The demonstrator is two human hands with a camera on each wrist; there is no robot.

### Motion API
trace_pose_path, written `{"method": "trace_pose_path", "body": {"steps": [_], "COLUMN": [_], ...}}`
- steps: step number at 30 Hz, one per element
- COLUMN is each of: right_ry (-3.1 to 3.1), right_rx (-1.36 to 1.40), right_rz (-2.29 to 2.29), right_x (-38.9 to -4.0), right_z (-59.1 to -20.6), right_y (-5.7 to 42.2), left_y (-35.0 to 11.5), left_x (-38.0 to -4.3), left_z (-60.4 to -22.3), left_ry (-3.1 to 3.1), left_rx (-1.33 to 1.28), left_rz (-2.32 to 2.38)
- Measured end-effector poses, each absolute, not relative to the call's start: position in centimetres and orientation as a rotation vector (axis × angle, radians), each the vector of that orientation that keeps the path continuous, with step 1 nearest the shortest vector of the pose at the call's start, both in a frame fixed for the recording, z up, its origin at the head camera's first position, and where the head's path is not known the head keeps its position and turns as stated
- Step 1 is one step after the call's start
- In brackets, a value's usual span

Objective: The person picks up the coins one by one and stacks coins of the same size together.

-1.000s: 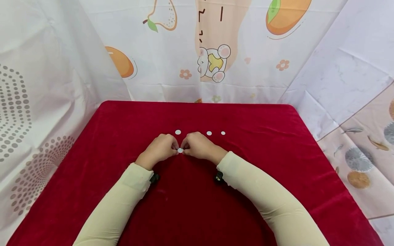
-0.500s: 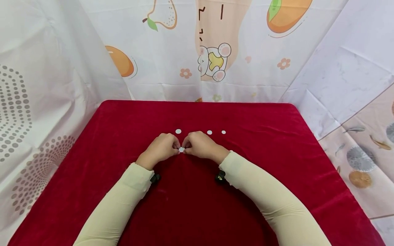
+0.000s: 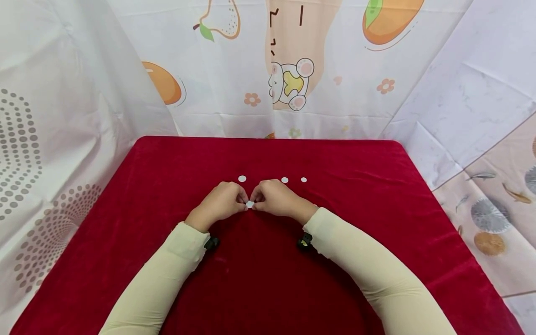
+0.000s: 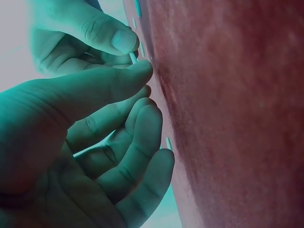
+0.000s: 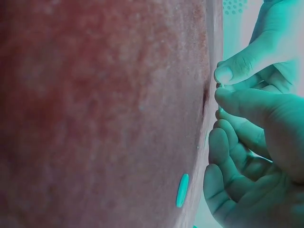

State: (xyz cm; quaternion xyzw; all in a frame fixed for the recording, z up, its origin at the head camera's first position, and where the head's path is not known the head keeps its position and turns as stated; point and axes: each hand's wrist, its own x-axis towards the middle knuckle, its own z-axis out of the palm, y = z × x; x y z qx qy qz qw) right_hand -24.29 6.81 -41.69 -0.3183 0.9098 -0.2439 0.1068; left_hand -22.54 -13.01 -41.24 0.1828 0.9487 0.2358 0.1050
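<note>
Between my two hands, a small flat white disc [image 3: 250, 204] is held just over the red cloth. My left hand [image 3: 223, 201] pinches its left edge with thumb and fingertips. From the other side, my right hand [image 3: 276, 199] pinches the right edge. In the left wrist view the disc [image 4: 133, 57] appears edge-on as a thin pale sliver between the thumbs. Most of it is hidden by the thumbs [image 5: 235, 97] in the right wrist view. What it is made of cannot be told.
Behind the hands lie three more white discs: one at left [image 3: 242, 178], one at middle [image 3: 284, 180] and a smaller one at right [image 3: 303, 179]. The right wrist view has a disc [image 5: 182, 190] on the cloth. Red cloth [image 3: 259, 279] covers the table; printed curtains [image 3: 234, 93] surround it.
Both hands have shifted slightly to the right, carrying the pinched disc along between them. The three discs behind have stayed in place.
</note>
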Motion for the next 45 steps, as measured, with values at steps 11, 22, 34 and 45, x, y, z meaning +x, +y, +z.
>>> {"method": "trace_pose_path", "body": {"steps": [11,22,34,45], "right_ry": [2.637,2.641,2.627,2.583], "right_rx": [-0.918,-0.882,-0.785,-0.758], "right_rz": [-0.817,-0.890,-0.919,-0.865], "right_x": [-23.7,-22.6,-22.2,-22.0], "right_z": [-41.7,-41.4,-41.6,-42.2], "right_y": [8.2,9.4,10.6,10.5], "left_y": [-12.5,-11.7,-10.3,-10.0], "left_x": [-22.2,-21.6,-21.2,-21.0], "left_z": [-41.1,-40.6,-41.3,-41.8], "left_ry": [2.755,2.742,2.763,2.735], "left_rx": [0.596,0.621,0.602,0.573], "left_rz": [0.744,0.785,0.755,0.675]}}
